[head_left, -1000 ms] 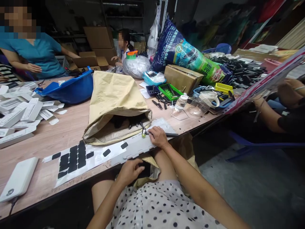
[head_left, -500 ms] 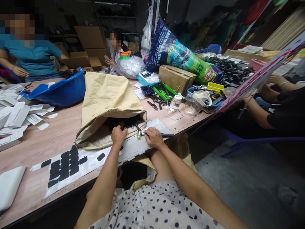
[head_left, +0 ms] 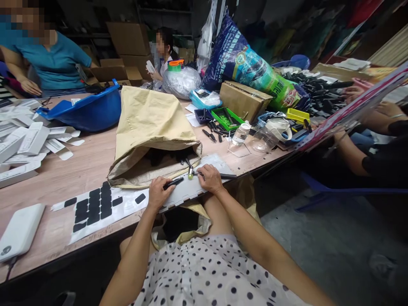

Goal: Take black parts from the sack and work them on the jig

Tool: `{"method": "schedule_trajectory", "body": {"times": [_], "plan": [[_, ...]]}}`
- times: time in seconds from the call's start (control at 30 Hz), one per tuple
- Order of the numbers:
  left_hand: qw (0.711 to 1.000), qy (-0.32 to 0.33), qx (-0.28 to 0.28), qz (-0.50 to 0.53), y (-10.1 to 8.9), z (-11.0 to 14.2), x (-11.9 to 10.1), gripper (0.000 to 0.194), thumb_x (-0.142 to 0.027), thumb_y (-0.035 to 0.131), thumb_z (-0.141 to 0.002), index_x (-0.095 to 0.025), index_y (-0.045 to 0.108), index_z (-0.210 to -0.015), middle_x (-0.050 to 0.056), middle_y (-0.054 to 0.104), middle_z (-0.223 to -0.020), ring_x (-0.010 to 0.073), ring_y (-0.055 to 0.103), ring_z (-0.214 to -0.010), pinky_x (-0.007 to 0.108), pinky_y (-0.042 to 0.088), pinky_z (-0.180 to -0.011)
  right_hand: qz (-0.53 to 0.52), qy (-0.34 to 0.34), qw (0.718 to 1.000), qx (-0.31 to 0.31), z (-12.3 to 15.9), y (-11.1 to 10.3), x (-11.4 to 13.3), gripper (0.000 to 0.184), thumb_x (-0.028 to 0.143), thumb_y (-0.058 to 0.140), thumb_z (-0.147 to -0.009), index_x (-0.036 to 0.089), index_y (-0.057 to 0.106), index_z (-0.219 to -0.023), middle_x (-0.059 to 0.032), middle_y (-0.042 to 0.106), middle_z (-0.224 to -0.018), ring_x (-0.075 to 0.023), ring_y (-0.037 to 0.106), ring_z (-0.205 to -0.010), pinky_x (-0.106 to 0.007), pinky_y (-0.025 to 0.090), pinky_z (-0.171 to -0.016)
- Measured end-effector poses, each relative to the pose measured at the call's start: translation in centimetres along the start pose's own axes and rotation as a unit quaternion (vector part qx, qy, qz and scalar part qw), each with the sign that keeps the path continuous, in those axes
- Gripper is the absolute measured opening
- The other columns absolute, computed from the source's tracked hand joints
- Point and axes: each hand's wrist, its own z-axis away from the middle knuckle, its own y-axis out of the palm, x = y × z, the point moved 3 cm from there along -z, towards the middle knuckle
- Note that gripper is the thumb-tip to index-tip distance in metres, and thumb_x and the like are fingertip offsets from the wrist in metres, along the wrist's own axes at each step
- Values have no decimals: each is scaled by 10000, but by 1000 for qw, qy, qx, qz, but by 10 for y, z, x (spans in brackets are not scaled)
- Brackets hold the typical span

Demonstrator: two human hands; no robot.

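My left hand [head_left: 158, 192] pinches a slim black pen-shaped piece [head_left: 174, 183] just in front of the sack's mouth. My right hand [head_left: 210, 178] is closed around a small hammer [head_left: 190, 172], whose yellowish head points left and whose black handle sticks out to the right. Both hands are over a grey board [head_left: 181, 194] at the table's edge. Behind them lies a beige sack [head_left: 153, 114], its mouth facing me, with dark pieces inside; a few small black parts lie at its right lip.
A white sheet with black stickers [head_left: 94, 208] lies left of my hands. Beyond are a blue basin [head_left: 86, 112], white boxes [head_left: 32, 140], a green tray [head_left: 227, 119], a bottle [head_left: 241, 134] and a clear jug [head_left: 266, 138]. Co-workers sit across the table and at right.
My left hand has come out of the sack's mouth toward me, now with the black pen-shaped piece in view. My right hand stays on the hammer. The camera view has shifted slightly.
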Motion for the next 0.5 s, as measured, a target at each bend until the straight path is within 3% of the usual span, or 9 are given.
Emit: {"method": "schedule_trajectory", "body": {"times": [0.33,0.5], "plan": [[1000,-16,12,4,2,-2,0,173,-319,658,-790,-269,732,-939,24,662,-872,243,564,-887,374,469,-845,-6,-3,1000,5,0,-3,-5,171,216,545,-912,228,707,-966,-73,628,-903,-230,520,-904,-323,412,-793],[999,-31,31,2,2,-3,-3,193,-303,677,-778,-273,743,-956,30,672,-908,249,565,-922,377,461,-868,-70,11,997,-25,3,-10,16,285,212,428,-983,228,679,-1117,-77,644,-998,-206,585,-938,-298,472,-839]]}}
